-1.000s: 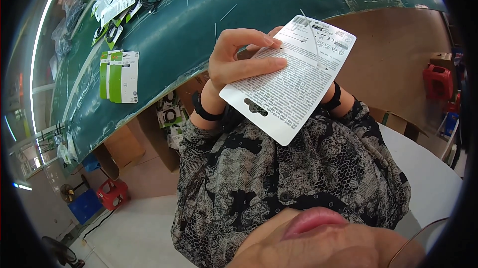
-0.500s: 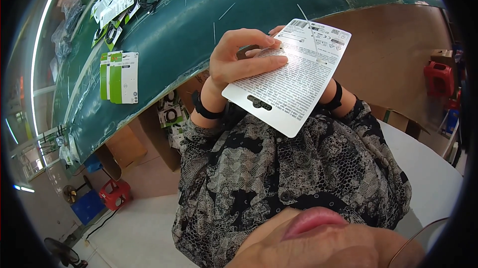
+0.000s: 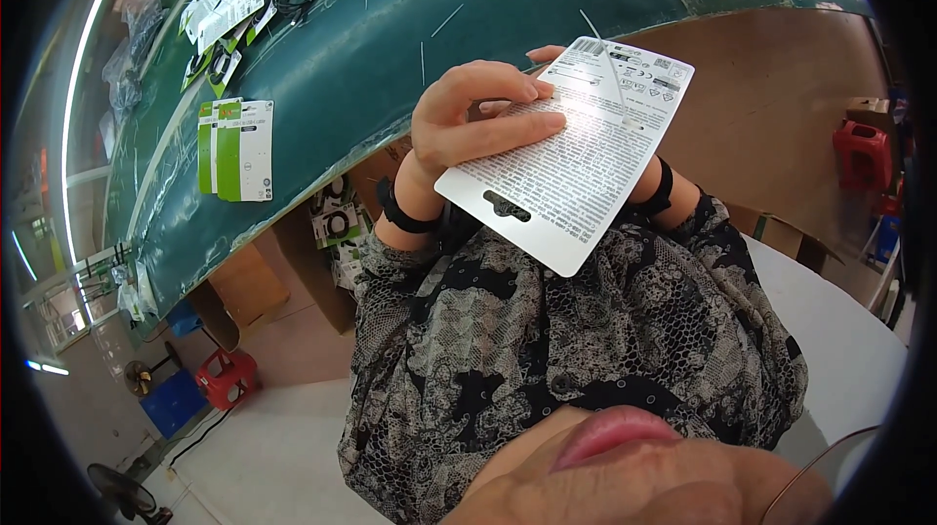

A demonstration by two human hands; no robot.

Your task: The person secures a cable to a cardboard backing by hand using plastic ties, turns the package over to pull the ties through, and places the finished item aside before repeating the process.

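Right hand [image 3: 547, 57] mostly behind card [image 3: 566, 159]

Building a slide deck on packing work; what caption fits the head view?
Both hands hold a white printed backing card above the green table, left hand on top, right hand hidden beneath.

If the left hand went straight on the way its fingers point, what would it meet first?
The left hand already lies on the white printed card, pointing right across it; beyond the card, probably the brown floor, though depth is unclear.
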